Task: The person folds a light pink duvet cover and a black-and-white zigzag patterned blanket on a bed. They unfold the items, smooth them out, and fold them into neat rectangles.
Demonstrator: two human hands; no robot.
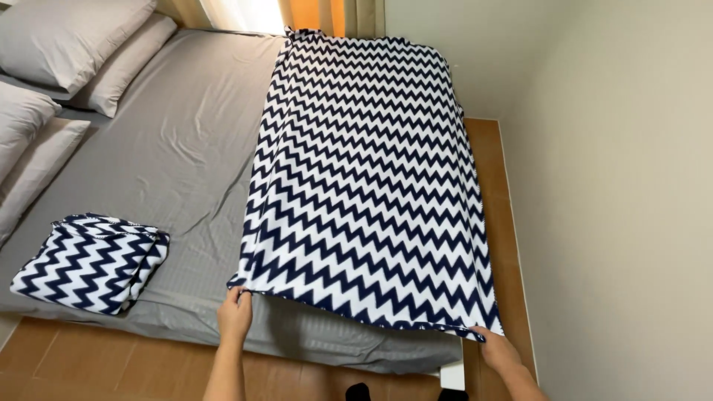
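Head view, looking down over a bed: far to the left of the left hand [235, 313], a folded navy-and-white zigzag fleece blanket [88, 261] lies near the edge of the grey fitted bed sheet [178, 148], with pale grey pillows [52, 67] beyond it at the head of the bed. The left hand is closed on the near left corner of a spread navy-and-white zigzag fleece blanket [368, 178], fingers pinching the hem and lifting it slightly off the sheet. That blanket stretches away from both hands across the right part of the bed, reaching the far edge by the orange curtain [319, 15]. The right hand [496, 347] grips the near right corner, its fingers curled under the hem. Right of it runs a brown wooden bed frame [496, 193], then a plain cream wall [624, 186].
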